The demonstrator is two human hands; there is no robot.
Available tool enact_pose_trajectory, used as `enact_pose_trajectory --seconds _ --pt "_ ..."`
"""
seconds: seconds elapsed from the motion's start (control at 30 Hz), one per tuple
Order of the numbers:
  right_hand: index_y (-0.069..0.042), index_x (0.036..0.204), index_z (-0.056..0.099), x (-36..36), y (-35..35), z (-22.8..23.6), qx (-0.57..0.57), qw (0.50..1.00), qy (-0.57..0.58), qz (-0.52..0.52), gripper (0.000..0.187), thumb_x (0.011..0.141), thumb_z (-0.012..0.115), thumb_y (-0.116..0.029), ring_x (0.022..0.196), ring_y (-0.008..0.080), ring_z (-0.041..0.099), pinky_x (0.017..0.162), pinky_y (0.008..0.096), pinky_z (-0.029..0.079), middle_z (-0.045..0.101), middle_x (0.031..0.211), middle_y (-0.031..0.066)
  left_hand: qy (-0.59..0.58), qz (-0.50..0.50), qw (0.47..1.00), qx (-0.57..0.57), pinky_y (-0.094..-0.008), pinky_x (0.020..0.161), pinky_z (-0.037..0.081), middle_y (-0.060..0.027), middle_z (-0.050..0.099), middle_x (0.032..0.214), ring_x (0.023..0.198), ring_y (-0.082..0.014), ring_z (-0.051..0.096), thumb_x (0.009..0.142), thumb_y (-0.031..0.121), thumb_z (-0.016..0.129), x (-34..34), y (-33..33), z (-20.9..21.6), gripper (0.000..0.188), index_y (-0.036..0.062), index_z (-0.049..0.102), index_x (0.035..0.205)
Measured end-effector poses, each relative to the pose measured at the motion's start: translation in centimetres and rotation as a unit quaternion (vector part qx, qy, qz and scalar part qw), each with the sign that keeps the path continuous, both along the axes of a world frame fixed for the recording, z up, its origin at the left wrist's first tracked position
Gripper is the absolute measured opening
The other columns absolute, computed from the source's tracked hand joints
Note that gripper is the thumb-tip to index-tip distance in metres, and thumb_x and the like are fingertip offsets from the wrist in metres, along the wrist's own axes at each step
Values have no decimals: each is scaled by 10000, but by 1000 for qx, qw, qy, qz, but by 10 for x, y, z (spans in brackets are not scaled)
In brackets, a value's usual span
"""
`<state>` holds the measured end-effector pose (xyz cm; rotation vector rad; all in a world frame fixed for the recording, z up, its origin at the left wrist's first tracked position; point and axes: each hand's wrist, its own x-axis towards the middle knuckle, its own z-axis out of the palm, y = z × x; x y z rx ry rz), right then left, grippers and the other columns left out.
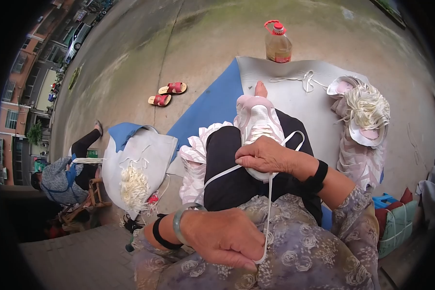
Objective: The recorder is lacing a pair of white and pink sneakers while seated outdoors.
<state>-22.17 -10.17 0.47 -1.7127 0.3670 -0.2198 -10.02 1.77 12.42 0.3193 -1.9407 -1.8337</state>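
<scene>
A white and pale pink sneaker [258, 116] lies across my lap on black trousers, its toe pointing away from me. White laces criss-cross its front. My left hand [227, 237] is closed near my belly on a white shoelace [269, 212], which runs taut up to the shoe. Over the shoe's opening, my right hand [266, 155] is closed, its thumb and fingers pinched together. Another stretch of lace comes out from under those fingers and hangs to the left over my leg. A lace loop stands right of the shoe. The right fingertips' underside is hidden.
Pink and white sneakers pile up at left [194, 159] and right [362, 159]. A lace bundle [367, 106] tops the right pile; another bundle [134, 186] lies on a left mat. A blue-white mat [212, 101], capped bottle [278, 46], red slippers [171, 88] and seated person [63, 179] surround me.
</scene>
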Motion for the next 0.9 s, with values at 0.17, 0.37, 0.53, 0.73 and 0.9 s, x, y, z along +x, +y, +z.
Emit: enact_pose_trajectory --seconds 0.17,0.37,0.53,0.73,0.9 --pt "-68 736 578 -8 12 -5 -494 850 172 -55 94 702 533 -142 600 225 624 510 366 438 623 650 77 -26 -9 999 22 -354 541 364 -111 420 650 590 -297 451 859 128 529 -10 1 -12 239 -15 450 684" --pt "-111 648 609 -15 16 -37 -501 834 228 -36 95 694 569 -184 717 228 560 610 395 384 556 727 58 -72 24 997 23 -325 486 331 -97 418 564 495 -196 435 857 141 536 -10 2 7 268 -1 492 633" --pt "-73 779 544 -3 7 -32 -249 953 148 -87 65 761 509 -125 670 249 597 603 373 449 600 677 85 -109 51 993 6 -335 456 264 -88 323 532 460 -181 365 843 108 547 -4 5 14 361 8 348 559" --pt "-20 1031 512 -6 -29 18 230 972 -19 -46 214 836 517 -107 529 107 546 483 200 428 575 645 60 -254 121 958 55 -230 547 410 -35 584 668 613 -49 510 862 193 570 51 13 -12 235 -33 607 807" --pt "-41 976 588 -67 -60 83 300 942 -134 -63 153 875 509 -124 517 59 473 488 183 364 563 647 19 -448 303 833 113 -287 507 431 -69 558 590 530 -188 510 841 206 558 117 20 -35 226 -3 600 765"
